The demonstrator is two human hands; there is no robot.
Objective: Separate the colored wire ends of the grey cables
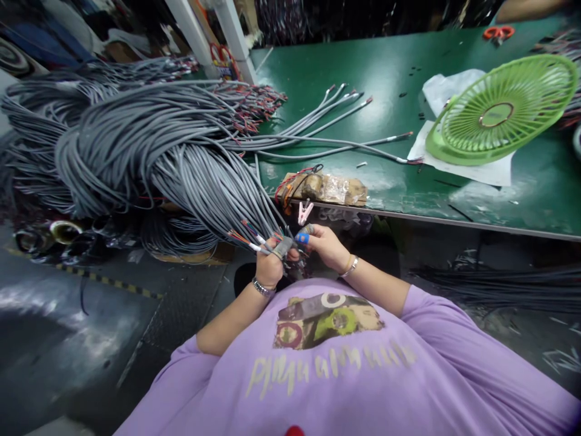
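Observation:
My left hand [269, 267] is closed around the ends of grey cables [213, 181], low in front of my chest. Coloured wires [238, 237] fan out from white-sleeved cable ends beside its fingers. Grey wrapping covers its thumb. Close by on the right, my right hand [330, 249] has thumb and forefinger pinched together at the cable ends; whatever is between them is too small to make out. Blue tape [302, 238] is wound on one of its digits. Just above stands a pink clothes peg [305, 213] at the table's edge.
The green table [385, 66] carries several loose cables [318, 115], a taped block [336, 189] along its front edge, a green fan [497, 115] on white paper, and orange-handled scissors [498, 33]. A large cable heap [113, 133] fills the left. More dark cables [499, 287] lie below the table at right.

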